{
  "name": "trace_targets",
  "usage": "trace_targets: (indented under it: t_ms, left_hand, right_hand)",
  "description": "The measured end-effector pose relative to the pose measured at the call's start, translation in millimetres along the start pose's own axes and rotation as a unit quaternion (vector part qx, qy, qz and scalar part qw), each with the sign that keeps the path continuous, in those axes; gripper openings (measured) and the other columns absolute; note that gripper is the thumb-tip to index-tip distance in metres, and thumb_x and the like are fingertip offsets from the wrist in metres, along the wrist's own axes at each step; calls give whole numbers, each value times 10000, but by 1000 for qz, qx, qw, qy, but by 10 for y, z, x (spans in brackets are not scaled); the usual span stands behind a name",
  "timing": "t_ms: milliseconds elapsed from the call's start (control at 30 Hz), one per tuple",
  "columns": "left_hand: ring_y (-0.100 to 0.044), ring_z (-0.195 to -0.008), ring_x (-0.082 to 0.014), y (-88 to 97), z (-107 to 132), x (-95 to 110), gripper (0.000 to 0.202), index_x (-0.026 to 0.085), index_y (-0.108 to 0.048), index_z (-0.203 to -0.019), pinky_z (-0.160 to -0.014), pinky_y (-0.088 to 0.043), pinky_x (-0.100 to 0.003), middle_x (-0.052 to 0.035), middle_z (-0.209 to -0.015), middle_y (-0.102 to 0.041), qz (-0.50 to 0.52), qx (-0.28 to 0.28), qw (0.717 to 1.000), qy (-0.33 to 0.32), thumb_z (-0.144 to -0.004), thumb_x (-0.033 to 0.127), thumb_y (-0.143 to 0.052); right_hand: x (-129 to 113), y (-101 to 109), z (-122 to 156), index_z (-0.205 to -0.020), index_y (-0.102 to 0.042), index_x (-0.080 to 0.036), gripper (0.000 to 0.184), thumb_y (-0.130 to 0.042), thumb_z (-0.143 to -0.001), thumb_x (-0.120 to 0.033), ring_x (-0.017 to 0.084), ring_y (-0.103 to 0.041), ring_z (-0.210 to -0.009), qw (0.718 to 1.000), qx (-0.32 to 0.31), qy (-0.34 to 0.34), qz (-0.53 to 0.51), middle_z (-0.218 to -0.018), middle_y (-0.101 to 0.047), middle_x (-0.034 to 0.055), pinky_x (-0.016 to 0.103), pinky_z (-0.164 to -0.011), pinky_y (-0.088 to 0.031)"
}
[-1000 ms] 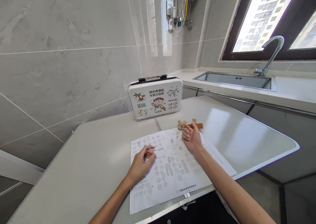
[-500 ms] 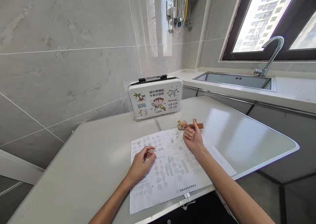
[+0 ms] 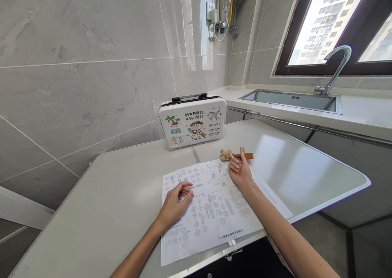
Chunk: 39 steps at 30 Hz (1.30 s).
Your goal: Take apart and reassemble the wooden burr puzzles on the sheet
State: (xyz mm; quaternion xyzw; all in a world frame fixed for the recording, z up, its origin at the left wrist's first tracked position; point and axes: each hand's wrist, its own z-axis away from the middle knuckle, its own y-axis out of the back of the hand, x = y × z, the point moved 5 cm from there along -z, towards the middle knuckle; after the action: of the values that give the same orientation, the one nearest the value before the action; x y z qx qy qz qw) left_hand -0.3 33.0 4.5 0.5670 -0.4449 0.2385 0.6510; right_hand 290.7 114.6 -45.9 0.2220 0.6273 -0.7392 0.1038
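Two hands are at work on a white folding table (image 3: 116, 196).

Left side: the left hand (image 3: 175, 202) rests on the near left part of a printed diagram sheet (image 3: 211, 212). Its fingers are loosely curled in, thumb against forefinger, and it holds nothing.

Centre: the sheet lies flat across the table's middle seam. Behind it, against the tiled wall, an illustrated tin case (image 3: 192, 122) stands on edge with its lid closed.

Right of centre: two wooden puzzle pieces lie just past the far edge of the sheet. A small cross-shaped piece (image 3: 226, 154) sits free on the table. The longer notched piece (image 3: 246, 155) lies just beside it; whether they touch cannot be told.

The right hand (image 3: 241, 171) lies on the sheet with its palm turned inward and fingers half curled, fingertips at the longer piece. Whether it actually pinches the piece cannot be told.

Far right: a sink (image 3: 290, 100) and tap (image 3: 337, 65), unused.

Assessment: the two pieces appear not joined to each other, so assembly looks barely begun, with nearly all fitting remaining.
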Motion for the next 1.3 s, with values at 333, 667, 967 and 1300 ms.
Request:
trace_targets:
  t_ms: [333,667,967,1300]
  left_hand:
    - [-655,-907,-209,-1,-5,13,324,242,-660,-1197,-821,-496,-335,-42,-951,-736,-7,-1,1000,3,-965,458,-592]
    - [-663,-892,-199,-13,-15,-10,325,238,-670,-1195,-832,-509,-326,-37,-937,-739,-2,4,1000,-13,-961,453,-602]
    - [-638,-823,-186,-4,7,67,352,235,-681,-1196,-765,-506,-310,-40,-933,-731,-7,19,1000,-22,-958,481,-598]
    - [-656,-771,-171,-117,6,60,395,197,-680,-1116,-745,-541,-316,-55,-894,-719,162,-75,984,-11,-1000,552,-553]
  right_hand:
    - [10,-156,97,-928,-601,-233,429,-770,-852,-620,58,-333,-396,986,-3,69,152,-562,-394,-99,190,-310,-276]
    - [258,-500,395,-898,-601,-230,458,-644,-901,-687,108,-392,-414,871,-152,110,455,-533,-475,-67,262,-429,-338]
    - [438,-492,524,-605,-440,-225,360,-579,-919,-330,155,-413,-542,692,-244,189,653,-576,-508,-3,292,-548,-265]
    - [540,-631,733,-1050,-742,-273,199,-580,-934,-273,162,-538,-609,572,-346,171,724,-702,-638,-12,258,-625,-342]
